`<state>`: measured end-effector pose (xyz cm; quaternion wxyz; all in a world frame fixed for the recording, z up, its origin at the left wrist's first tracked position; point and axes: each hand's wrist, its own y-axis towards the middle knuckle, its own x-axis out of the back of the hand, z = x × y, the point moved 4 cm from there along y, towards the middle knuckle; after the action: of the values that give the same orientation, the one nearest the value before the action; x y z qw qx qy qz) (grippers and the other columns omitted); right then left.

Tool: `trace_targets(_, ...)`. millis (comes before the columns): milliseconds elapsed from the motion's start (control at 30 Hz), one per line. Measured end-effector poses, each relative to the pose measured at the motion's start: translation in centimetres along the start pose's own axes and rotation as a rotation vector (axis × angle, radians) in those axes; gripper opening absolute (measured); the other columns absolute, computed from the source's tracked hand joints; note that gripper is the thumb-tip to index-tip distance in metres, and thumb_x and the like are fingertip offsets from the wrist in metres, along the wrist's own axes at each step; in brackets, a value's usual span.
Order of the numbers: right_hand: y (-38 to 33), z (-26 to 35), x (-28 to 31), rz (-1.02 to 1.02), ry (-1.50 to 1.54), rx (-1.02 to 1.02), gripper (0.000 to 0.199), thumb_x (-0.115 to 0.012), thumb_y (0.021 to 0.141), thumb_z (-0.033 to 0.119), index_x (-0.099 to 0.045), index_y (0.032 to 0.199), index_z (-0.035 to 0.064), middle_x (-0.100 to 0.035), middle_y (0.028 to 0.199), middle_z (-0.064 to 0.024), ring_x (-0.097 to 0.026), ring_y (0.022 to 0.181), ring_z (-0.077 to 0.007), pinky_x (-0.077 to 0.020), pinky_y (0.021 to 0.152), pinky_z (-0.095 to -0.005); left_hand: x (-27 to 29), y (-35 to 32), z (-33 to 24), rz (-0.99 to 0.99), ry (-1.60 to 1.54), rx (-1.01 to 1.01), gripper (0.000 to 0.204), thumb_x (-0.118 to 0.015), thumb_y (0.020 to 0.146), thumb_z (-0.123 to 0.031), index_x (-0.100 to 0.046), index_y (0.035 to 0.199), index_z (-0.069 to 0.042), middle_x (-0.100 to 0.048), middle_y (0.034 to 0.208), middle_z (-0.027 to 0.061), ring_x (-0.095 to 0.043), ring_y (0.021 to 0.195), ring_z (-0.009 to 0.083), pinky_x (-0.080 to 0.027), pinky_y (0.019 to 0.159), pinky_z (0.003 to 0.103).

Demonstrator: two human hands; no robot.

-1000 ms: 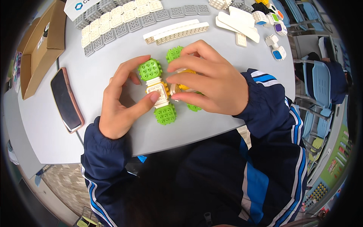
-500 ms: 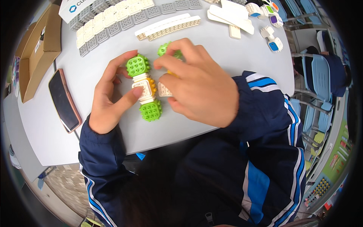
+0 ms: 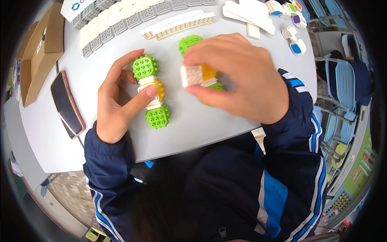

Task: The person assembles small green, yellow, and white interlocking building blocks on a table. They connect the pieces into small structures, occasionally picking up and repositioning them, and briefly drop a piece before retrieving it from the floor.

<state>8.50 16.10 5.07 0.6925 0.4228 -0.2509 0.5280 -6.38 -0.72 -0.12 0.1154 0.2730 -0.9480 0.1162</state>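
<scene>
Two small block assemblies lie on the grey table (image 3: 193,125). The left one (image 3: 151,90) has a green knobbly cube at each end with white and orange blocks between; my left hand (image 3: 119,101) pinches its middle with thumb and fingers. The right assembly (image 3: 199,74), a white cube beside an orange block with green cubes above and below, sits about a hand's width away. My right hand (image 3: 238,82) grips it from above and hides most of it.
A row of white and grey cubes (image 3: 117,24) and long white strips (image 3: 181,24) lie at the far edge. Small modules with coloured faces (image 3: 292,24) sit at the far right. A dark phone (image 3: 66,105) and a cardboard box (image 3: 40,52) are left. Blue chairs (image 3: 342,92) stand right.
The two assemblies, held together under both hands a second ago, are now apart: my right hand has drawn its part to the right while my left hand kept the other in place.
</scene>
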Motion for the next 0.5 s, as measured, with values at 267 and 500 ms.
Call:
trace_targets(267, -0.1, -1.5, 1.7, -0.042, 0.067, 0.036, 0.037, -0.084, 0.070, 0.006, -0.073, 0.105, 0.0042, -0.070, 0.099, -0.0086, -0.063, 0.099, -0.0287, -0.0522, 0.083, -0.0343, -0.1, -0.2, -0.1, -0.001, -0.038, -0.016, 0.058, -0.082, 0.081, -0.017, -0.059, 0.133, -0.005, -0.049, 0.092, -0.0013, -0.042, 0.087, 0.0115, -0.035, 0.083, 0.024)
trace_targets(500, -0.8, -2.4, 1.5, 0.046, 0.003, 0.060, 0.039, -0.085, 0.066, 0.008, -0.075, 0.104, 0.0044, -0.065, 0.102, -0.0068, -0.056, 0.101, -0.0274, -0.0483, 0.083, -0.0356, -0.1, 0.1, -0.1, 0.020, -0.030, -0.033, 0.059, -0.082, 0.081, -0.018, -0.059, 0.133, -0.005, -0.051, 0.095, -0.0010, -0.041, 0.088, 0.0120, -0.035, 0.083, 0.025)
